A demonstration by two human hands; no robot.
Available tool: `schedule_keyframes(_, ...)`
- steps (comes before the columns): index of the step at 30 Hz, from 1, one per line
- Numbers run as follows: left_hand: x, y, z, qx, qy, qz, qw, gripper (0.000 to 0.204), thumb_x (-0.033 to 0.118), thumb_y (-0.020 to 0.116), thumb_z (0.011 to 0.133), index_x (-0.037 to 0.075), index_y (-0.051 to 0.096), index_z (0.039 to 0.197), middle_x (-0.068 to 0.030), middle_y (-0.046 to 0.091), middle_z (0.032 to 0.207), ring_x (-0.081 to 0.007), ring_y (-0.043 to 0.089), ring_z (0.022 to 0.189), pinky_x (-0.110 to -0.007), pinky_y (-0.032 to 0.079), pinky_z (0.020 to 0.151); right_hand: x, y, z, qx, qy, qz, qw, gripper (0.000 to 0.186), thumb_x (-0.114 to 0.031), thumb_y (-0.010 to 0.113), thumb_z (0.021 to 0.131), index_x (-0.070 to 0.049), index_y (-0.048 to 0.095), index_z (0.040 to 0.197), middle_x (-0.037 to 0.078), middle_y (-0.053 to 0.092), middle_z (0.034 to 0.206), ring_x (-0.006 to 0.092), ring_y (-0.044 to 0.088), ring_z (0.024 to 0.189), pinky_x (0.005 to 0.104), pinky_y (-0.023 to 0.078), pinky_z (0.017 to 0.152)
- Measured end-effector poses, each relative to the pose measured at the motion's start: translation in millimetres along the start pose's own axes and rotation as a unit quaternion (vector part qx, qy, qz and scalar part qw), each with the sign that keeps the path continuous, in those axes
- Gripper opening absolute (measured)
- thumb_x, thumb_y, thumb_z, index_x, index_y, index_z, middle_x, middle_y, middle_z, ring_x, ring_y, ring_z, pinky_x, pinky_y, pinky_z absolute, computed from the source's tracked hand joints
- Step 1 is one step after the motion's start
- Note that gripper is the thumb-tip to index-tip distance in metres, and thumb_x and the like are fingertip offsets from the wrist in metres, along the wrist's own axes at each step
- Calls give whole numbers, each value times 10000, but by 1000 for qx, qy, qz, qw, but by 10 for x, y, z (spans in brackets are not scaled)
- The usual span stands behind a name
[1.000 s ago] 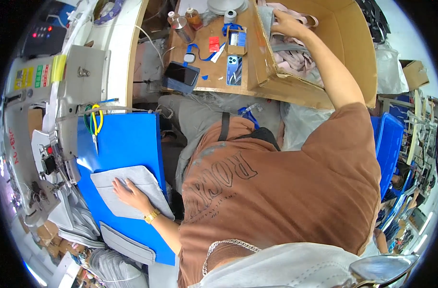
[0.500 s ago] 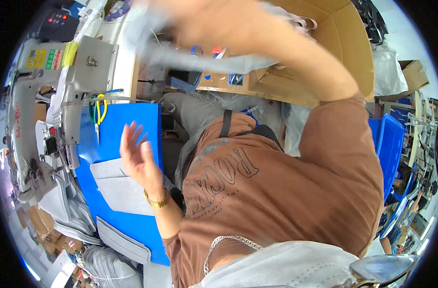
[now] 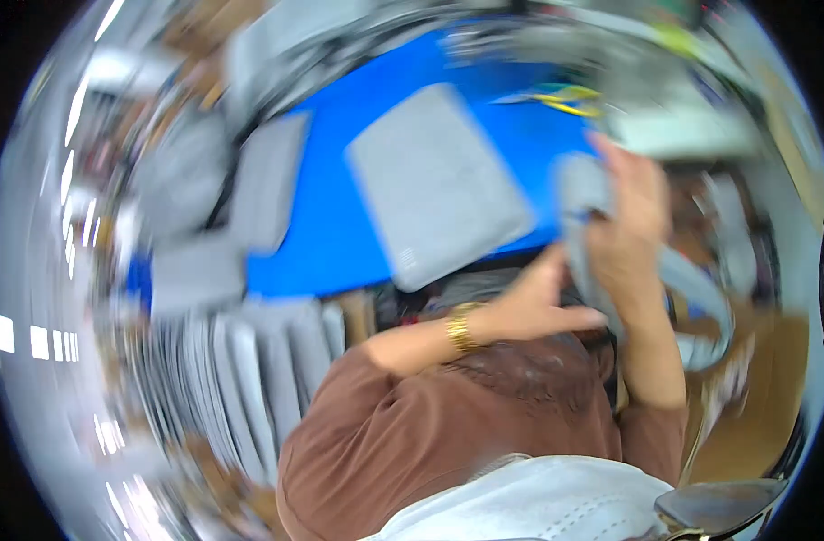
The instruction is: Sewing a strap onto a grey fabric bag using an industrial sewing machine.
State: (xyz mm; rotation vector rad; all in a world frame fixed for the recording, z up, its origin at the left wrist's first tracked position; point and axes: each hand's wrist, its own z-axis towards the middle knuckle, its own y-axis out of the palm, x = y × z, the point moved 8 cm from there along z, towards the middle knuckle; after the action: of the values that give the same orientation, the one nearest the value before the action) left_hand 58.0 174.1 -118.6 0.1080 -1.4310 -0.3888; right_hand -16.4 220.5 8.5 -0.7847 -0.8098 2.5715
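Note:
My right hand (image 3: 635, 216), blurred by motion, grips a long grey fabric strap (image 3: 581, 185) at the right edge of the blue work surface (image 3: 335, 230). The strap's other end loops down past my wrist on the right. Close by on its left is my left hand (image 3: 540, 302), a gold bracelet at its wrist. Its thumb stands apart from the fingers and it holds nothing. A flat grey fabric panel (image 3: 439, 189) with rounded corners lies on the blue surface in front of me. Yellow-handled scissors (image 3: 567, 99) rest beyond it.
Another grey piece (image 3: 272, 180) lies at the left edge of the blue surface. Many grey panels (image 3: 240, 361) stand packed in a row at my left. An open cardboard box (image 3: 754, 397) is at my right. The sewing machine (image 3: 628, 63) at the far right is smeared.
The view has swung left, toward the blue surface. My right hand has brought the grey strap down from the box side, nearer to my left hand, which remains open.

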Motion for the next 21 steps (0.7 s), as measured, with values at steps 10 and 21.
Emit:
schedule_keyframes(10, -49, -772, -111, 274, 28, -116, 954, 349, -30, 514, 937, -8, 500, 1285, -86, 627, 1127, -130, 604, 1037, -293, 496, 910, 199, -150, -75, -5, -58, -32, 998, 587, 111, 605, 675, -33, 631, 1244, 136, 632, 1103, 295, 598, 1000, 387, 463, 904)
schedule_keyframes(21, 199, 73, -219, -189, -126, 116, 967, 378, 331, 622, 942, 4, 684, 761, -65, 716, 702, -118, 643, 507, -263, 484, 450, 2903, -1087, -829, -41, 324, 182, 928, 516, -143, 659, 852, -4, 540, 1334, 138, 646, 1114, 191, 630, 874, 325, 530, 737)
